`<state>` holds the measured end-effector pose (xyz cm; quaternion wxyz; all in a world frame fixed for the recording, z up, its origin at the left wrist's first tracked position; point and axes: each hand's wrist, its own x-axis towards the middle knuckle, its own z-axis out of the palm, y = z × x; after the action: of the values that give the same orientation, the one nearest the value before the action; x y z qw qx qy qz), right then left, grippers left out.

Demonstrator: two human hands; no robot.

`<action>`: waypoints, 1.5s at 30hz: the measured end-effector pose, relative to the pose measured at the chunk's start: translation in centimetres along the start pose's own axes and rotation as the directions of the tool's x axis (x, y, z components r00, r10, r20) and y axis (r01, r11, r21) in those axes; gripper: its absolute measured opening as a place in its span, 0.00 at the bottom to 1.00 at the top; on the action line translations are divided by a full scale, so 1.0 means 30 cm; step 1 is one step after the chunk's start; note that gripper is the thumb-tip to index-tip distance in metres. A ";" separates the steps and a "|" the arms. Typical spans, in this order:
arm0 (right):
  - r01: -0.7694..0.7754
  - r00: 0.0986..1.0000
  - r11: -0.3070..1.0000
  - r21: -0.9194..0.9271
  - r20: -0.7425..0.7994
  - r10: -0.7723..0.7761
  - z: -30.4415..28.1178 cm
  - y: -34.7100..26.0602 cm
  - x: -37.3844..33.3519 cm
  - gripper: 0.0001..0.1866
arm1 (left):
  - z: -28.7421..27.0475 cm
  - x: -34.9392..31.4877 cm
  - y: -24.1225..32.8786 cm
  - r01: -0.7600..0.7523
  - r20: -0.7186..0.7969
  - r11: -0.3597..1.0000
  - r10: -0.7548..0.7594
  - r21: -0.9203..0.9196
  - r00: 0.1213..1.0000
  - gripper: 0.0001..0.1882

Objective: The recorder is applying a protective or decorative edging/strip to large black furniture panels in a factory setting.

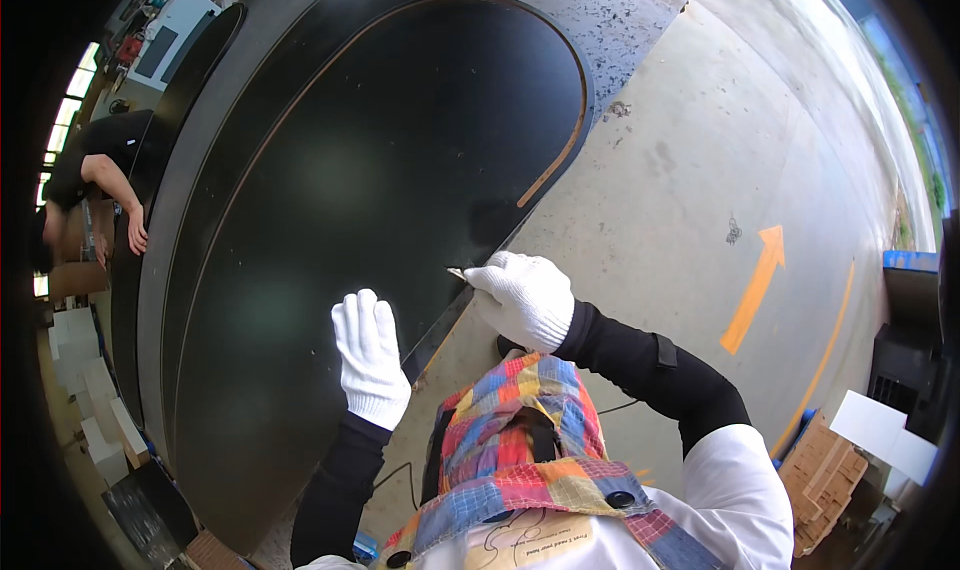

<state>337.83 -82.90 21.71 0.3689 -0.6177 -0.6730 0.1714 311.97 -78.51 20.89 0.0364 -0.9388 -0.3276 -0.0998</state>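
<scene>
A large black board (330, 185) with rounded ends stretches out in front of me. Along its rim runs a brown line (549, 175), which stops partway down the right side. My left hand (370, 360), in a white knitted glove, lies on the board near its close edge, fingers stretched out. Gloved the same way, my right hand (525, 298) is closed at the board's right edge. From its fingers a small thin blade-like tool (457, 272) points left over the board; the rest of it is hidden in the glove.
Another dark board (225, 135) lies beneath or beside this one. At the left, a person's arm (115, 182) reaches onto a further dark board. The concrete floor (660, 220) bears a yellow arrow (755, 290). Wooden pieces (818, 470) and white boxes (880, 435) stand at lower right.
</scene>
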 end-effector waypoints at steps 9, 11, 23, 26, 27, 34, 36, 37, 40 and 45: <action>-0.119 0.976 0.991 0.059 -0.179 0.128 -0.334 0.462 0.211 0.11 | -0.014 -0.005 0.016 0.063 0.060 0.998 -0.064 0.019 0.996 0.42; -0.362 0.907 0.919 0.157 -0.167 0.386 -0.381 0.536 0.304 0.12 | -0.029 -0.008 0.012 0.061 0.064 0.998 -0.062 0.020 0.996 0.42; 0.068 0.947 0.943 -0.326 -0.276 -0.164 -0.426 0.638 0.358 0.16 | -0.026 0.015 0.028 0.106 0.125 0.994 -0.106 0.003 0.986 0.45; 0.145 0.959 0.943 -0.301 -0.190 -0.208 -0.380 0.539 0.204 0.22 | -0.027 0.011 0.025 0.110 0.133 0.993 -0.114 0.037 0.984 0.45; 0.150 0.976 0.925 -0.348 -0.096 -0.194 -0.365 0.525 0.150 0.22 | -0.029 0.013 0.025 0.122 0.141 0.992 -0.126 0.042 0.982 0.45; 0.092 0.921 0.947 -0.309 -0.334 -0.199 -0.487 0.707 0.441 0.16 | -0.032 0.034 0.047 0.138 0.164 0.990 -0.140 0.025 0.976 0.48; 0.126 0.933 0.925 -0.357 -0.274 -0.233 -0.494 0.787 0.537 0.13 | -0.028 0.036 0.051 0.139 0.161 0.990 -0.142 0.028 0.977 0.48; 0.124 0.933 0.926 -0.356 -0.276 -0.231 -0.492 0.799 0.529 0.13 | -0.024 0.038 0.051 0.142 0.155 0.990 -0.144 0.025 0.977 0.49; 0.141 0.973 0.881 -0.451 -0.101 -0.208 -0.479 0.717 0.456 0.12 | -0.016 0.019 0.049 0.171 0.147 0.984 -0.176 0.045 0.973 0.48; 0.059 0.981 0.921 -0.386 0.194 0.018 -0.394 0.543 0.142 0.07 | -0.030 0.024 0.045 0.180 0.142 0.981 -0.188 0.064 0.972 0.47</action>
<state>357.83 -78.56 19.64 0.1732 -0.6519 -0.7328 0.0894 313.23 -79.25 21.91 0.0266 -0.9079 -0.4175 -0.0249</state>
